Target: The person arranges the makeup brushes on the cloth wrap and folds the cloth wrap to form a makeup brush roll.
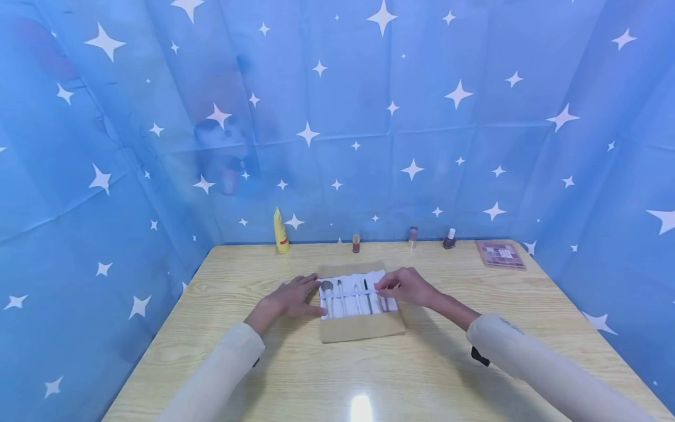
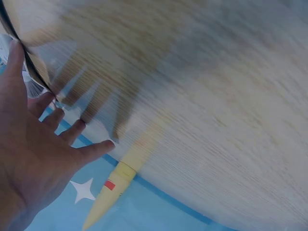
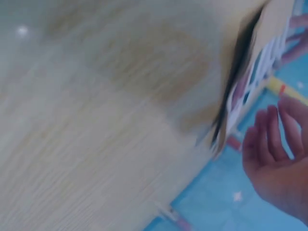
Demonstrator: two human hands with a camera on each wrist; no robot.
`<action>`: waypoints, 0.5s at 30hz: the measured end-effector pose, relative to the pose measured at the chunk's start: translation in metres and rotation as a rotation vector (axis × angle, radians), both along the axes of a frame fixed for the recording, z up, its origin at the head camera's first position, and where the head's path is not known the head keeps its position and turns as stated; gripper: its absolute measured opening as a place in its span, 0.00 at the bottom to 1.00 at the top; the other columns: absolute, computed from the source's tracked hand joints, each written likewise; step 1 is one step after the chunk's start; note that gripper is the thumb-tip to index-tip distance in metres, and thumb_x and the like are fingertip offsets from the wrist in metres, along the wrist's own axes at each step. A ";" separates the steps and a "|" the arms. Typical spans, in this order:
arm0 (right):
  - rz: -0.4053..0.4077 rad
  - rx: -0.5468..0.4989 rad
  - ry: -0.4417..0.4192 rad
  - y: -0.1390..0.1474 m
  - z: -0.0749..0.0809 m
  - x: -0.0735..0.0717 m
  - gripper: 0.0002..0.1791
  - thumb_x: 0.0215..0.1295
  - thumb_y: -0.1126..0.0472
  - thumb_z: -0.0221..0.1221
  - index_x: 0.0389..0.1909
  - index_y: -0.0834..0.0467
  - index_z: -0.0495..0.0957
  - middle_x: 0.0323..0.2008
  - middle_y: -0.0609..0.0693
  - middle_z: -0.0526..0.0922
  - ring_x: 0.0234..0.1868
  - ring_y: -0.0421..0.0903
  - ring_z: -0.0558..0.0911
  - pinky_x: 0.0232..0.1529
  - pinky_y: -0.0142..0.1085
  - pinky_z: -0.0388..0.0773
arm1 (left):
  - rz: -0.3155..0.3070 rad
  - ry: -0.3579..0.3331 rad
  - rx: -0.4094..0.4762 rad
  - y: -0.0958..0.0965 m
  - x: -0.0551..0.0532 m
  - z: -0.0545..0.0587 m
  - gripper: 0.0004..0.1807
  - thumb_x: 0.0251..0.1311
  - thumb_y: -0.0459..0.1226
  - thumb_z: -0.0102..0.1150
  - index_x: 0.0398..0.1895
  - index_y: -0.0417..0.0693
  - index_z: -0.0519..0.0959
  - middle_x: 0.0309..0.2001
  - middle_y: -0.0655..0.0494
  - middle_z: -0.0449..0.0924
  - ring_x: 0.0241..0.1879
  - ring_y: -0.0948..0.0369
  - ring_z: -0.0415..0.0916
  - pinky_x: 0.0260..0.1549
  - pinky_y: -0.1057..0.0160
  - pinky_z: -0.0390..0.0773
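Note:
An unfolded tan brush case [image 1: 364,329] with a white lining lies on the table. Several makeup brushes sit side by side under its light strap, among them a fluffy grey-headed brush [image 1: 327,286] at the left and a dark slim one [image 1: 367,296] farther right. My left hand [image 1: 292,297] rests at the case's left edge, fingers spread; the left wrist view shows them extended too. Over the right end of the case is my right hand [image 1: 408,287], its thumb and index fingertips close together near the strap. Whether they pinch anything is hidden.
Along the back of the wooden table [image 1: 253,369] stand a yellow tube [image 1: 280,231], a small reddish bottle [image 1: 355,244], a pinkish lip-gloss-like tube [image 1: 413,237] and a dark nail polish bottle [image 1: 449,239]. A palette [image 1: 501,255] lies at back right. A starry blue curtain [image 1: 348,117] surrounds the table.

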State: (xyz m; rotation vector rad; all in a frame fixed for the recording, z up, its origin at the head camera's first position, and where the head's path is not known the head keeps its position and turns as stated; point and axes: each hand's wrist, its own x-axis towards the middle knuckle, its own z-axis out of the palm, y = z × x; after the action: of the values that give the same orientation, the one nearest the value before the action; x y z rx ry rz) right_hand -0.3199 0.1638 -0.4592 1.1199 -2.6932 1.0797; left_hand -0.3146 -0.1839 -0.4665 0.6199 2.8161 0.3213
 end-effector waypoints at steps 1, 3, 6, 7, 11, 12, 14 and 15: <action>0.032 0.005 -0.009 -0.002 -0.001 0.004 0.04 0.66 0.68 0.69 0.39 0.63 0.90 0.35 0.50 0.91 0.32 0.39 0.86 0.31 0.27 0.80 | 0.003 0.010 -0.001 0.001 0.001 0.000 0.50 0.62 0.70 0.59 0.81 0.57 0.61 0.84 0.55 0.47 0.81 0.43 0.46 0.74 0.31 0.49; 0.097 0.020 -0.014 -0.005 -0.003 0.010 0.03 0.65 0.69 0.69 0.36 0.64 0.90 0.32 0.51 0.91 0.29 0.35 0.84 0.29 0.25 0.78 | 0.003 0.038 -0.006 0.004 0.002 0.001 0.51 0.61 0.70 0.60 0.81 0.54 0.62 0.84 0.54 0.46 0.81 0.42 0.48 0.73 0.29 0.50; 0.159 0.054 -0.020 -0.007 -0.006 0.018 0.04 0.65 0.71 0.67 0.33 0.63 0.90 0.28 0.51 0.90 0.27 0.31 0.80 0.28 0.24 0.76 | 0.004 0.076 -0.031 0.009 0.005 0.001 0.55 0.60 0.70 0.61 0.82 0.48 0.60 0.84 0.53 0.45 0.81 0.42 0.47 0.72 0.27 0.50; 0.161 0.071 -0.018 -0.007 -0.007 0.020 0.04 0.65 0.71 0.67 0.33 0.63 0.90 0.27 0.50 0.90 0.26 0.29 0.78 0.28 0.23 0.75 | 0.004 0.088 -0.045 0.010 0.006 0.000 0.56 0.60 0.71 0.60 0.82 0.47 0.58 0.84 0.54 0.46 0.81 0.42 0.47 0.72 0.27 0.50; 0.130 0.160 0.020 -0.003 -0.005 0.025 0.04 0.67 0.68 0.67 0.35 0.60 0.90 0.28 0.45 0.89 0.26 0.27 0.76 0.28 0.24 0.75 | 0.006 0.108 -0.084 0.012 0.011 0.000 0.60 0.59 0.73 0.58 0.83 0.45 0.55 0.84 0.52 0.49 0.82 0.43 0.44 0.73 0.27 0.49; 0.118 0.186 0.032 -0.002 -0.004 0.025 0.04 0.68 0.67 0.66 0.37 0.59 0.90 0.29 0.44 0.89 0.27 0.27 0.76 0.29 0.24 0.76 | 0.005 0.109 -0.089 0.012 0.013 0.001 0.60 0.59 0.74 0.57 0.83 0.45 0.54 0.84 0.52 0.50 0.82 0.44 0.44 0.73 0.28 0.48; 0.096 0.233 0.060 0.002 -0.003 0.025 0.04 0.68 0.65 0.66 0.39 0.57 0.90 0.32 0.41 0.89 0.29 0.27 0.77 0.31 0.26 0.76 | -0.004 0.101 -0.077 0.011 0.016 0.001 0.60 0.59 0.74 0.56 0.83 0.45 0.55 0.83 0.52 0.51 0.82 0.44 0.44 0.74 0.29 0.47; 0.090 0.251 0.080 0.004 -0.002 0.024 0.04 0.68 0.64 0.66 0.39 0.56 0.90 0.33 0.41 0.88 0.30 0.28 0.77 0.32 0.27 0.77 | -0.013 0.100 -0.064 0.011 0.018 0.002 0.59 0.59 0.74 0.55 0.83 0.45 0.56 0.83 0.52 0.52 0.82 0.44 0.44 0.74 0.30 0.48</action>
State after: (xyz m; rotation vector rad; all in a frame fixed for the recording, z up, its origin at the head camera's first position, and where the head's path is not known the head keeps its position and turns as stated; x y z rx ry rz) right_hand -0.2959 0.1683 -0.4614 1.2999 -2.7965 0.7021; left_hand -0.2964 -0.1729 -0.4649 0.6570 2.9028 0.2019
